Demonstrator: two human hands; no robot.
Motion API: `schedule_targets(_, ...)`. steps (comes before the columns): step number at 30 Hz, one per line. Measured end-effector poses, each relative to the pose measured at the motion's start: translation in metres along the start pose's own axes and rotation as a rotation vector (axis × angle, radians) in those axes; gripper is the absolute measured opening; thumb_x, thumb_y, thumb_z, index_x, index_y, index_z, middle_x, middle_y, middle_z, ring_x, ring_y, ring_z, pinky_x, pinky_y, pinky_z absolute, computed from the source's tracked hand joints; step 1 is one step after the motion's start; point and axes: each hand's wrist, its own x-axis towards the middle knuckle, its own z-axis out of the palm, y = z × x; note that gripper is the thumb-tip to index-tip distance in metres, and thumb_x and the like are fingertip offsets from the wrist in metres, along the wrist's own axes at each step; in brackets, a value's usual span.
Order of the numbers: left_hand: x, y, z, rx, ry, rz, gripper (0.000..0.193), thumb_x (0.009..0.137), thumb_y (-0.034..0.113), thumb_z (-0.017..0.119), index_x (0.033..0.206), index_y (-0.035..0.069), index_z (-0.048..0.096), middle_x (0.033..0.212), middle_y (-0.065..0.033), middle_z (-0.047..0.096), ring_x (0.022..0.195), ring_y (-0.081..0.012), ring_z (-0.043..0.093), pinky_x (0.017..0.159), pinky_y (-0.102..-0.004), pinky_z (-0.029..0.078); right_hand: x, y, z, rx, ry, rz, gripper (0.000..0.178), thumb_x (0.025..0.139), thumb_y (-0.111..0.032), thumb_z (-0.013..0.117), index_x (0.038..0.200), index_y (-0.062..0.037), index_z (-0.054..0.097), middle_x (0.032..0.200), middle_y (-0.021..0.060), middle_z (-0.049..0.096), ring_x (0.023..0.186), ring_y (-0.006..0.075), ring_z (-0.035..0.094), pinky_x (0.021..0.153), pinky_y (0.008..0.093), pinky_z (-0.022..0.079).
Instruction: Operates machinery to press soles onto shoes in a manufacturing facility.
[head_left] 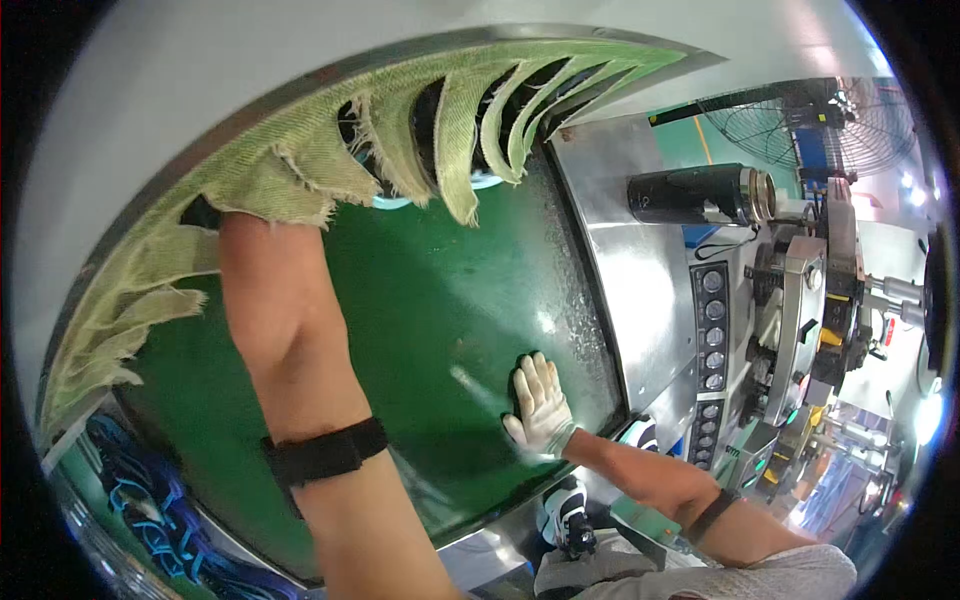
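Note:
My left forearm (350,530), with a black band around it, reaches across the green belt (450,300) and under a frayed pale green cloth curtain (290,180). The curtain hides my left hand. My right hand (540,408), in a white glove, lies flat on the belt near its right edge, fingers stretched out and apart, holding nothing. Dark shoes with light blue soles (390,201) show partly between the curtain strips, to the right of my left forearm.
The curtain hangs from the curved edge of a grey housing (250,60). On the metal ledge to the right lies a black flask (690,195), with a panel of round dials (712,310) nearby. Blue and black shoes (150,520) sit at lower left. A fan (770,125) stands behind.

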Motion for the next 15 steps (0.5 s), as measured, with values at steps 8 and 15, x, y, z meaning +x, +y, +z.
schedule_targets(8,-0.164,0.177,-0.178,0.364,-0.085,-0.071,0.051,0.088,0.042,0.069,0.116,0.000,0.063,0.118,-0.0219,0.067,0.113,-0.0393,0.061,0.099,-0.0515,0.044,-0.032,-0.058,-0.028,0.134,-0.020,-0.116,0.081,0.088,-0.035,0.063,0.147,0.0103,0.031,0.157,0.0299,0.025,0.148,0.0482,0.020,0.122,0.0583,0.018)
schedule_targets(15,-0.310,0.274,-0.160,-0.130,-0.082,0.109,0.055,0.077,0.016,0.080,0.126,0.001,0.059,0.126,-0.0250,0.063,0.112,-0.0416,0.062,0.095,-0.0437,0.050,-0.077,-0.045,-0.102,0.352,-0.151,0.027,0.069,0.091,-0.034,0.062,0.141,0.0093,0.043,0.150,0.0282,0.039,0.146,0.0403,0.030,0.121,0.0464,0.026)
